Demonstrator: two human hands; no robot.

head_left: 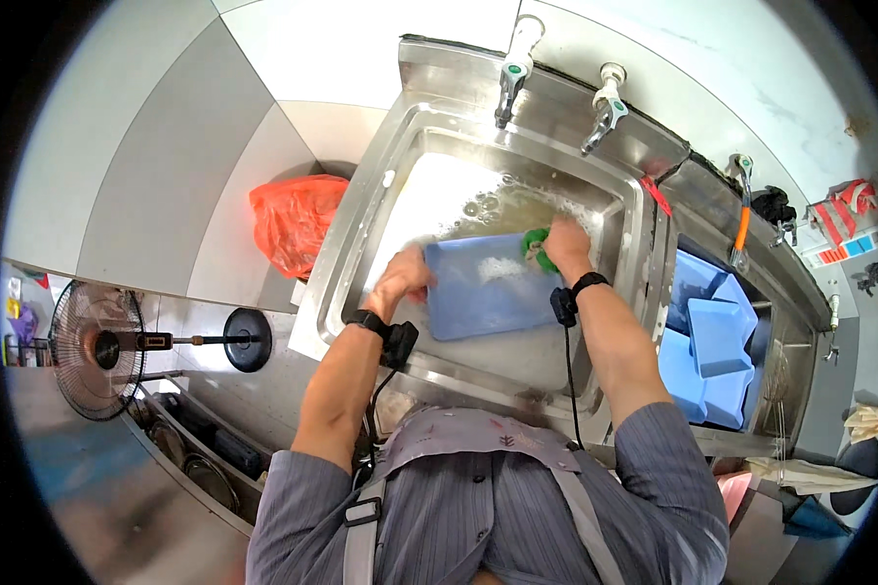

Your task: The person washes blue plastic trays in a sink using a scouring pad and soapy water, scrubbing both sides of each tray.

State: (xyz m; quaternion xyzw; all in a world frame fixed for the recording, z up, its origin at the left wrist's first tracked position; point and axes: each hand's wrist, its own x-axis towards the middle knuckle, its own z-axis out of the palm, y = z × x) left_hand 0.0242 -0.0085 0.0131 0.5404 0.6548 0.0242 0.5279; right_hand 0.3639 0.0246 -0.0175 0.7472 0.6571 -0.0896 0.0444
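A blue rectangular plastic tray [488, 302] lies in the steel sink [376, 205], with a patch of white suds on its surface. My left hand [405, 276] grips the tray by its left edge, fingers partly hidden along the rim. Over the tray's far right corner, my right hand [568, 244] is closed on a green scrubbing pad [537, 251]. Soapy, cloudy water with bubbles [483, 205] shows in the basin beyond the tray.
Two taps [515, 83] [607, 112] stand over the sink's far edge. In the right-hand basin sit several blue trays [720, 336]. A red plastic bag [298, 224] is left of the sink; a standing fan [102, 348] is farther left.
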